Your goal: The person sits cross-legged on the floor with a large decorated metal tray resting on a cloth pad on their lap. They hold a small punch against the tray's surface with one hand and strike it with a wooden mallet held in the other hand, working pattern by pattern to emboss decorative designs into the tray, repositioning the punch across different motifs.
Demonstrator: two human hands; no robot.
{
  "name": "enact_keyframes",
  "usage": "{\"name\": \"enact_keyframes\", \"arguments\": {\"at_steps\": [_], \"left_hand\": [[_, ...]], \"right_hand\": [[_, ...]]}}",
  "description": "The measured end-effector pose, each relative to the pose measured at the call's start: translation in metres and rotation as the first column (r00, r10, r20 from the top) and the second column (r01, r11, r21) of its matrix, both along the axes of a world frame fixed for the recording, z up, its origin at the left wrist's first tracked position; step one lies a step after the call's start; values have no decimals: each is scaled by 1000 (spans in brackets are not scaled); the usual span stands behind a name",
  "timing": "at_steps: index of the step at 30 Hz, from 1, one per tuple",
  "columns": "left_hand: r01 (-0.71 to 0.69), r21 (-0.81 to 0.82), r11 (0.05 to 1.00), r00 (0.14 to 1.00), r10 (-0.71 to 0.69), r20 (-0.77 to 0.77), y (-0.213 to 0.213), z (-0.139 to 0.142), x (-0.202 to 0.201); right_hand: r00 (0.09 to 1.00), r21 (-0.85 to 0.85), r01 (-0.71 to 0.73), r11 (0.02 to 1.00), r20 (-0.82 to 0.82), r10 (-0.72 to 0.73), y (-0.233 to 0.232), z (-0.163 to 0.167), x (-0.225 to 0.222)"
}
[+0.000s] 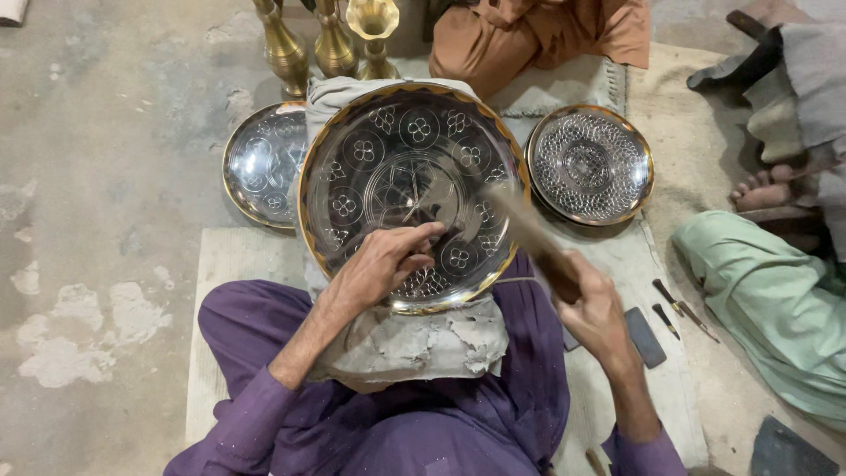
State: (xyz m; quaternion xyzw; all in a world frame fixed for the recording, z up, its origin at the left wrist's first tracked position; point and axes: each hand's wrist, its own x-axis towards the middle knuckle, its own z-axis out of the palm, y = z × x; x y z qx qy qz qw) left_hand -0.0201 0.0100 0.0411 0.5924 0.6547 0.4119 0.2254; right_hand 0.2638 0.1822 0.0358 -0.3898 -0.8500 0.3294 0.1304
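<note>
the big tray sits tipped up on a grey clay-like pad in the person's lap, face toward the camera, probably so the engraved side stays steady and easy to get at. left hand rests on the near part of the tray, fingers pinched shut around what looks like a small chisel, though the tool itself is too hidden to be sure. right hand is closed around the handle of a hammer, whose head is blurred over the right side of the tray, so it's mid-swing or close to it.

around it: a second engraved plate lies flat on the floor to the left, half tucked under the big tray, and a denser patterned plate lies to the right on a mat. three brass vases stand at the far edge. a few small tools and a dark flat stone lie just right of the hammer arm, within its sweep. other people's legs and a bare foot crowd the right side.
</note>
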Motion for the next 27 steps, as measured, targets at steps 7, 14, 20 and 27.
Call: {"name": "enact_keyframes", "arguments": {"at_steps": [7, 14, 20, 27], "left_hand": [[102, 22, 995, 994, -101, -45, 5, -2, -4], [194, -48, 980, 975, -198, -104, 11, 0, -5], [183, -99, 978, 978, -191, -85, 11, 3, -8], [217, -45, 975, 969, -220, -109, 13, -2, -7]], "right_hand": [[962, 73, 86, 994, -265, -64, -13, -25, 3], [982, 156, 188, 970, -9, -189, -40, -44, 25], [984, 224, 170, 960, 21, -179, -50, -40, 32], [862, -215, 82, 973, -475, -177, -39, -43, 31]]}}
